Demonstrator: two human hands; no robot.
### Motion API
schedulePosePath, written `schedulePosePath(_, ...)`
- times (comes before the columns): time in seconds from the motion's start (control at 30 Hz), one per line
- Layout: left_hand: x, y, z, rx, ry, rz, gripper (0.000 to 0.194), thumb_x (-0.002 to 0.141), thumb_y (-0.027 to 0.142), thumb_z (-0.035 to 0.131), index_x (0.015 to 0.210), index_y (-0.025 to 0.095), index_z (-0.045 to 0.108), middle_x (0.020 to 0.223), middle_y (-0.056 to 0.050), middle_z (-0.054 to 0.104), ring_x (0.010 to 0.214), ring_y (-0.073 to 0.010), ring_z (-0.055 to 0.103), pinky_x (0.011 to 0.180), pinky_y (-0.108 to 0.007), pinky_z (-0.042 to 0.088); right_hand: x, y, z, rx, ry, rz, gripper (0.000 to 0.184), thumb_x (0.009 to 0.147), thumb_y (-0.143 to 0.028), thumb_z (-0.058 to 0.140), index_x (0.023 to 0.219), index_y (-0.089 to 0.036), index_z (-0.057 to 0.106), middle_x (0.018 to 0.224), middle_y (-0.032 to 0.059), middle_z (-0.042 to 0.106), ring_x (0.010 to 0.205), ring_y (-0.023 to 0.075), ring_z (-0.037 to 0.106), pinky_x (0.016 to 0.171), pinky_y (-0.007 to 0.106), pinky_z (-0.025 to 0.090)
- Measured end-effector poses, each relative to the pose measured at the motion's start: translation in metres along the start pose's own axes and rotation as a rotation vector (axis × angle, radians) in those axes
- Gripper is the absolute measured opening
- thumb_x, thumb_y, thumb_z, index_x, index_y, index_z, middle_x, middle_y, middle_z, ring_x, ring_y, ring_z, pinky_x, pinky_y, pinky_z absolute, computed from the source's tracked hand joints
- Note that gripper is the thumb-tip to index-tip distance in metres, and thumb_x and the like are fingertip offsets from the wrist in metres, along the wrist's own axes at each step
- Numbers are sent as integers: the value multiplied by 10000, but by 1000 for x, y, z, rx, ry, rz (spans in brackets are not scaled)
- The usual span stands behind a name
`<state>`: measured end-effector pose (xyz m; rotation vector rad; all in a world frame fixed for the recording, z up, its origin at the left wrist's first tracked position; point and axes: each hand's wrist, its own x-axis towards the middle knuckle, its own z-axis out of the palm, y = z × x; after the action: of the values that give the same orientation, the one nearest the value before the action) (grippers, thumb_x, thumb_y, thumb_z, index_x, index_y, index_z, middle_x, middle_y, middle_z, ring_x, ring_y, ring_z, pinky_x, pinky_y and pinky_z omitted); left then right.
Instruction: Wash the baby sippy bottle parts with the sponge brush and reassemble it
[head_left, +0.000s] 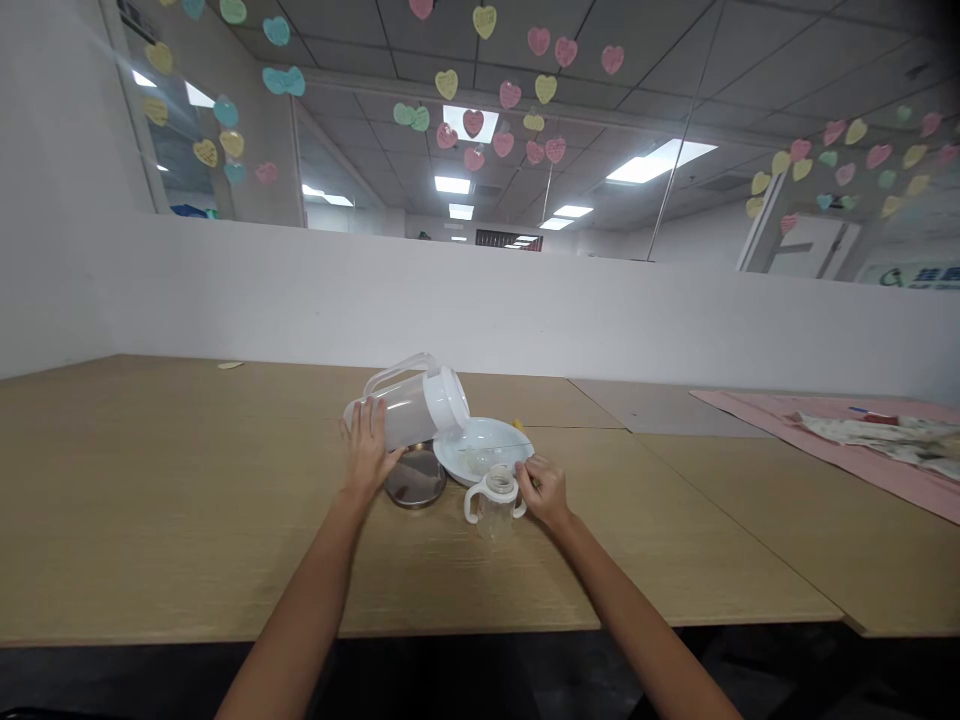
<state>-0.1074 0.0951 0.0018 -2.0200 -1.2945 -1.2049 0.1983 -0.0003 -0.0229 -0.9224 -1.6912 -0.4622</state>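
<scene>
In the head view, my left hand (365, 445) grips a clear plastic pitcher (407, 412) near its base. The pitcher is tipped over to the right, its white lid (448, 398) low and its handle upward. Its lid end hangs above a white bowl (517, 445), which has something clear inside that I cannot make out. My right hand (545, 487) is closed at the right handle of a clear baby bottle (495, 515). This bottle is upright, uncapped and has two white handles. Beneath the pitcher lies a round dark metal tray (415, 480).
A small yellow thing (517, 425) shows at the bowl's far rim. To the right, a pink cloth (742, 412) carries a patterned cloth (877, 432) and a pen-like item. A flat pale piece (231, 365) lies far left. Behind the wooden table (187, 520) stands a white wall (360, 300).
</scene>
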Motion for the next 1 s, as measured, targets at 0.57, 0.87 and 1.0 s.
schedulePosePath(0.57, 4, 17, -19, -129, 172, -221, 1116, 641, 730, 582, 1447, 85, 157, 1376, -246, 412, 1232, -383, 455, 942, -454, 453, -2, 3, 0, 4, -13, 11, 389, 876, -192, 446, 497, -202, 360, 487, -22, 367, 492, 108, 347, 507, 272, 244)
schedulePosePath(0.87, 0, 9, -14, -121, 163, 185, 1071, 700, 649, 582, 1455, 94, 62, 1441, -229, 331, 1312, -375, 359, 1015, -467, 397, 0, 1, 0, -12, -5, 2, 383, 872, -181, 453, 502, -204, 355, 489, -20, 371, 495, 110, 354, 509, 273, 238)
schedulePosePath(1.0, 0, 5, -9, -135, 143, 272, 1020, 731, 638, 531, 1449, 96, 51, 1445, -237, 313, 1326, -387, 329, 1018, -502, 385, 0, 2, 0, -13, -2, 3, 386, 869, -181, 455, 496, -204, 358, 483, -23, 369, 495, 111, 350, 512, 275, 235)
